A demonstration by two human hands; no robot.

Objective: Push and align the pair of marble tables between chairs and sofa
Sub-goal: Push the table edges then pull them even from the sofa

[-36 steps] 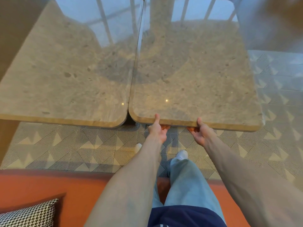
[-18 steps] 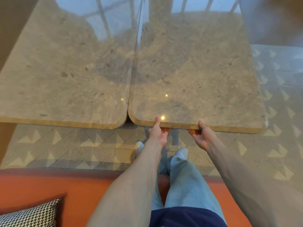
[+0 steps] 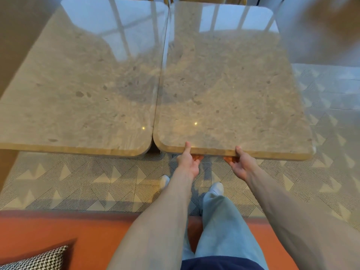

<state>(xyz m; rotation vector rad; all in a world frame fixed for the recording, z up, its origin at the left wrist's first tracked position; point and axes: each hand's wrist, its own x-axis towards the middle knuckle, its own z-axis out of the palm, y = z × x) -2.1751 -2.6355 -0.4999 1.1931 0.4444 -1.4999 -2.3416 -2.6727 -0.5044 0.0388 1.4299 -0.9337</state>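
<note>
Two stone tables side by side — both hands hold the near edge of the right one.

The left table (image 3: 78, 90) sits just beside the right table (image 3: 229, 90), with a thin gap between them, and their near edges almost line up. Both stand on the patterned floor (image 3: 78, 182) in front of the orange sofa (image 3: 48, 234). The left hand (image 3: 188, 162) has its thumb on top of the edge and its fingers (image 3: 197, 157) curled under. The right hand (image 3: 240, 164) grips the same way, farther right. The tops look thick, hard and shiny — so likely very heavy and slippery. They will not bend, but a corner could chip if the tables bump. Holding under the edge, hands apart, seems the best way to push straight.
</note>
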